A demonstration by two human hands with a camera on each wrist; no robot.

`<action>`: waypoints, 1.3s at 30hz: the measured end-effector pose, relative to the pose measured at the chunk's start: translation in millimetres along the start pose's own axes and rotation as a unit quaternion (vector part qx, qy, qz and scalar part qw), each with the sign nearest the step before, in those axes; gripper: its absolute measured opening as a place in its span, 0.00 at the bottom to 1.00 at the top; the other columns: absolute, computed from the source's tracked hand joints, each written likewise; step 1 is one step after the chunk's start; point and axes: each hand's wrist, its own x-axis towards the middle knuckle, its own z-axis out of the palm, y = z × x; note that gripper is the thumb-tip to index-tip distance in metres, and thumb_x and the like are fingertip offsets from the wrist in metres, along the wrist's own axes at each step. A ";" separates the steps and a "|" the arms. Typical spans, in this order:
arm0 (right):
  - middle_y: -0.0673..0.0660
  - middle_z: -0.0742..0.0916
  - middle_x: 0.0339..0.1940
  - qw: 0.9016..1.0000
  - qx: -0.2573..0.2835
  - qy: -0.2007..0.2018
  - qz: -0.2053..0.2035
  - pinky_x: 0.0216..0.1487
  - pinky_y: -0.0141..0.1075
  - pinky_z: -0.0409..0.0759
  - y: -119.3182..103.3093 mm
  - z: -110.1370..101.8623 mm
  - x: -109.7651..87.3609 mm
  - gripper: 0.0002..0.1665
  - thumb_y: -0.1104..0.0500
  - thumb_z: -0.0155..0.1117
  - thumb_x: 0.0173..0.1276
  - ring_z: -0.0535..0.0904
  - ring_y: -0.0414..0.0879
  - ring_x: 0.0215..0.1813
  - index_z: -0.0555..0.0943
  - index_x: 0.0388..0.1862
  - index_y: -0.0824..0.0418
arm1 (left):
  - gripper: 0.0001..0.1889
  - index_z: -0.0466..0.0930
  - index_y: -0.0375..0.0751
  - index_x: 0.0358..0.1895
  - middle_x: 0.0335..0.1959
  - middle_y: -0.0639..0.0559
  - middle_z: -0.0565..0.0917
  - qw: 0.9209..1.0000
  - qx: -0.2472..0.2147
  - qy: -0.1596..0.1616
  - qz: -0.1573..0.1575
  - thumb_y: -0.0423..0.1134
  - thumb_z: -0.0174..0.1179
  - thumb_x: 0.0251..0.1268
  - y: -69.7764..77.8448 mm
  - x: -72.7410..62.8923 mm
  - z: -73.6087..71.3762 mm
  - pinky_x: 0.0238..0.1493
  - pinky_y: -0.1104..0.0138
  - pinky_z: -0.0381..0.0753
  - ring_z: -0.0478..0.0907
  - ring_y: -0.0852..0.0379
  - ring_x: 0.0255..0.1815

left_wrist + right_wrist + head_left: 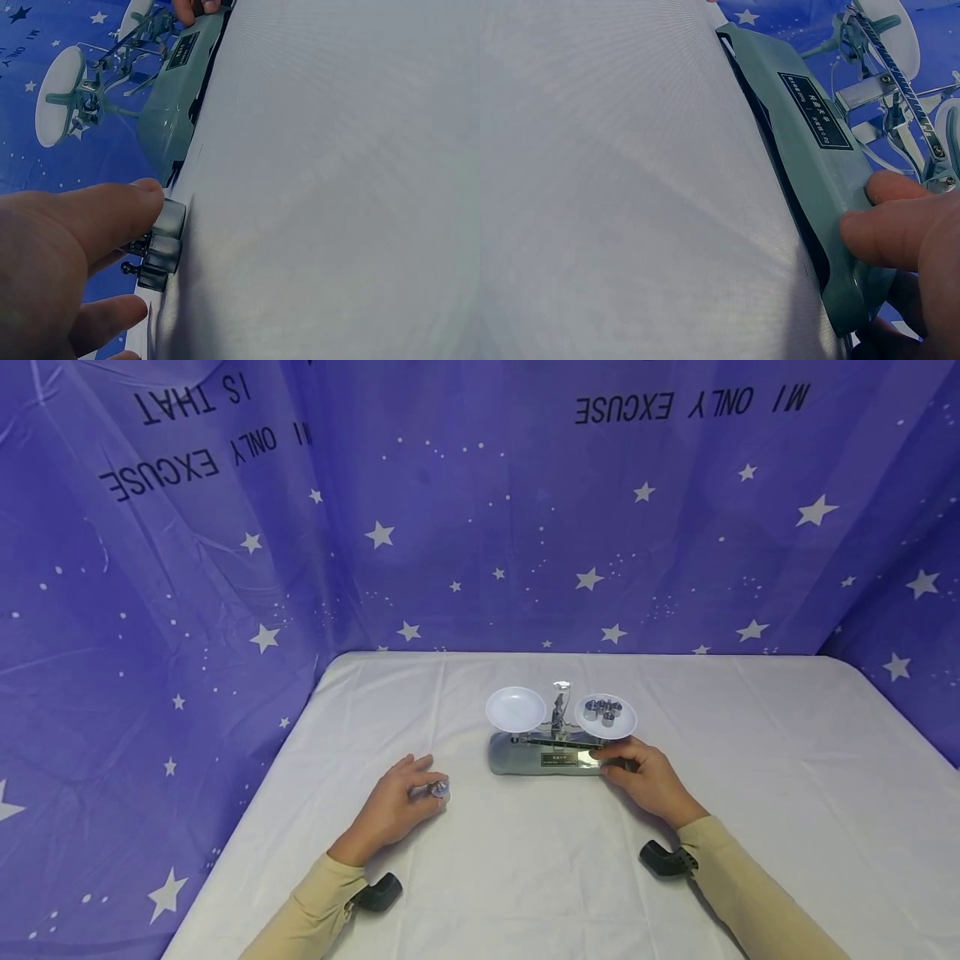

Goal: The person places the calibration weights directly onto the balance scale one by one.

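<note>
A small balance scale with a green base (517, 758) stands on the table. Its left white pan (516, 710) is bare, while several metal weights (602, 710) sit in the right pan (628, 727), the lower of the two. My right hand (652, 781) grips the base's right end, its thumb (877, 232) on the front face. Left of the scale, my left hand (396, 806) has thumb and fingers around a few more metal weights (163, 251) standing close together on the cloth. One digit touches the largest of these; part of the group is hidden behind the hand.
A white cloth (525, 860) covers the table. Purple star-printed curtains (480, 510) hang behind it and at both sides. Black curved pieces (378, 893) stick out from both wrists.
</note>
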 end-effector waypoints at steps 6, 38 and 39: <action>0.64 0.88 0.51 1.000 0.008 0.002 -0.006 0.59 0.15 0.68 1.1 0.9 -0.9 0.14 0.73 0.68 0.58 0.73 0.20 0.54 0.89 0.41 0.61 | 0.14 0.89 0.42 0.50 0.66 0.34 0.80 1.000 -0.002 0.008 0.009 0.36 0.69 0.60 1.2 -1.4 2.5 0.74 0.30 0.56 0.64 0.26 0.76; 0.65 0.88 0.48 1.000 0.022 0.010 -0.006 0.57 0.13 0.69 -4.3 0.6 -0.7 0.14 0.74 0.67 0.57 0.73 0.20 0.53 0.89 0.39 0.62 | 0.16 0.86 0.41 0.53 0.35 0.56 0.89 0.998 0.006 0.057 -0.003 0.35 0.68 0.62 12.2 -3.1 -4.2 0.43 0.68 0.80 0.76 0.66 0.32; 0.64 0.88 0.48 1.000 0.021 0.010 -0.006 0.57 0.13 0.68 -4.1 0.5 -0.7 0.14 0.74 0.67 0.57 0.74 0.20 0.53 0.89 0.39 0.62 | 0.16 0.86 0.41 0.54 0.36 0.55 0.90 0.998 0.006 0.057 -0.005 0.35 0.68 0.62 12.0 -2.8 -5.0 0.43 0.68 0.80 0.77 0.66 0.33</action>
